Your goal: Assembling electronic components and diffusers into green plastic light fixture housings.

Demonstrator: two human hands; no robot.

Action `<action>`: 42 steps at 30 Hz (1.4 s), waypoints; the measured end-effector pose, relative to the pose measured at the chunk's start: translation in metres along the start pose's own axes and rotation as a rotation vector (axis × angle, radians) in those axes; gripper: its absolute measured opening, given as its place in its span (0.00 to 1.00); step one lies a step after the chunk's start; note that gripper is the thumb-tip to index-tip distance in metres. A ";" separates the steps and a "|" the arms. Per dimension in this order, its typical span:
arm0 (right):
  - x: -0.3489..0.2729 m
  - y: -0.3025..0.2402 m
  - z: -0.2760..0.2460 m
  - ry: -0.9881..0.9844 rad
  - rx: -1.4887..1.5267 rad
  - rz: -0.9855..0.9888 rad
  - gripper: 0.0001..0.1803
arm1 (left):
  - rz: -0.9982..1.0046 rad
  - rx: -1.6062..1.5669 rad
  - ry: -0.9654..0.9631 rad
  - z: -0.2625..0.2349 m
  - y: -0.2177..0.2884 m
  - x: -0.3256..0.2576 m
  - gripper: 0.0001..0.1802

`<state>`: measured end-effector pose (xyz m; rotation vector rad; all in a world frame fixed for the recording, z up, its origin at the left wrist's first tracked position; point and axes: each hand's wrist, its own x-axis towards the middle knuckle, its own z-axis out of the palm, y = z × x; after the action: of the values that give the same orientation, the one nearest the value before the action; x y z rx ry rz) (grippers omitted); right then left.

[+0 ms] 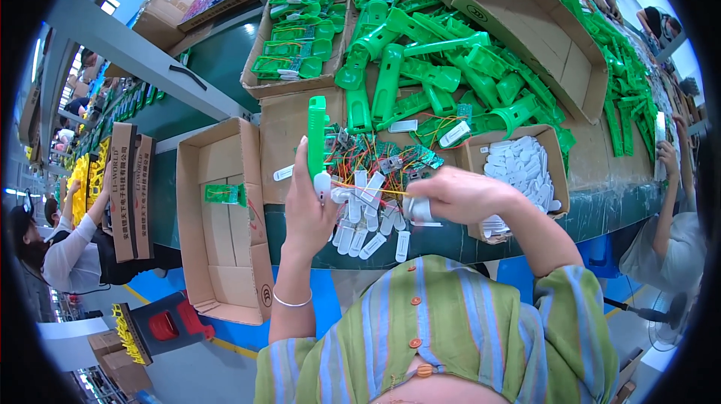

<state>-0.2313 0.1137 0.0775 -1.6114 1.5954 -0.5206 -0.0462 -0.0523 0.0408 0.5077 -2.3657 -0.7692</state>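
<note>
Lying nearest, before the wired circuit boards point(389, 164), are white tabs point(373, 245). Left of the boards, your left hand point(308, 207) wraps its fingers around an upright green casing point(316, 134); to their right, your right hand point(467, 195) curls its fingers on a pale piece point(420, 210). Green shells point(475, 73) pile beyond the boards.

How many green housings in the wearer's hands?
1: a green housing, upright in the left hand. The right hand grips a whitish item, partly hidden; no second housing shows there.
</note>
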 end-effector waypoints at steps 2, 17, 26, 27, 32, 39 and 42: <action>0.009 0.016 0.014 0.742 -0.713 -0.120 0.07 | -0.194 -0.320 -0.111 -0.006 0.011 -0.002 0.32; 0.024 -0.046 0.070 0.837 0.215 -0.437 0.18 | -0.156 -0.882 -0.087 0.009 0.047 -0.027 0.24; 0.023 -0.038 0.031 1.010 -0.223 -0.628 0.26 | -0.329 -0.926 -0.188 0.017 0.044 -0.027 0.28; 0.022 -0.041 0.023 1.056 -0.286 -0.603 0.26 | -0.245 -0.904 -0.220 0.018 0.041 -0.032 0.33; 0.033 -0.034 0.010 0.867 -0.554 -0.308 0.23 | -0.158 -0.563 -0.240 0.025 0.035 -0.042 0.38; 0.022 -0.012 -0.008 0.816 -0.482 -0.231 0.33 | -0.475 -1.073 -0.359 0.011 0.037 -0.045 0.42; 0.035 0.010 0.006 0.861 -0.002 -0.417 0.28 | -0.537 -1.377 -0.327 0.007 0.053 -0.044 0.43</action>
<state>-0.2293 0.0825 0.0578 -1.8467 1.8149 -1.5985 -0.0266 0.0135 0.0514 0.3693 -1.3458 -2.5146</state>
